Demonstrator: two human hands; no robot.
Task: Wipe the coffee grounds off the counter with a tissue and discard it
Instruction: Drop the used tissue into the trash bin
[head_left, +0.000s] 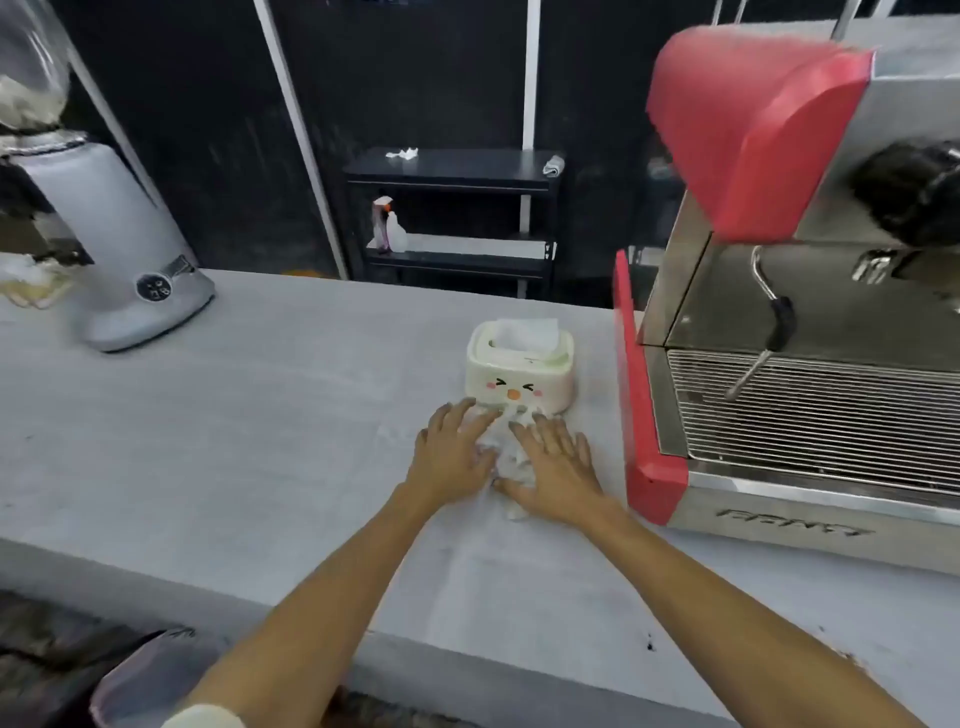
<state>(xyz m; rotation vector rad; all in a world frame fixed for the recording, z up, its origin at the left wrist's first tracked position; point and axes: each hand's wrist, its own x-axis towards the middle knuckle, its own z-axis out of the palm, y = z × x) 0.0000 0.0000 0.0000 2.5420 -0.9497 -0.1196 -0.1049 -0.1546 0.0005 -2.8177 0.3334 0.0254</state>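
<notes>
Both hands lie flat, palms down and fingers spread, on a crumpled white tissue (506, 457) that is pressed against the counter (234, 441). The left hand (454, 449) covers the tissue's left edge, the right hand (556, 470) its right edge; neither is closed around it, they only press on it. The soft, wrinkled paper bunches up in the gap between the two hands, and a ragged corner pokes out under the right wrist.

Just beyond the fingertips, touching the tissue's far end, stands a squat, rounded tissue box (519, 371) of glossy cream plastic with a pale green lid, a cartoon face on its front and a fresh sheet sticking up from the slot. The counter is matte, pale grey, with faint streaks. A few dark specks (649, 644) sit near its front edge, well apart from the hands. To the right is an espresso machine (779, 312) of brushed steel with red panels and a ribbed drip grate. At far left stands a smooth grey grinder (124, 249) with a clear hopper.
</notes>
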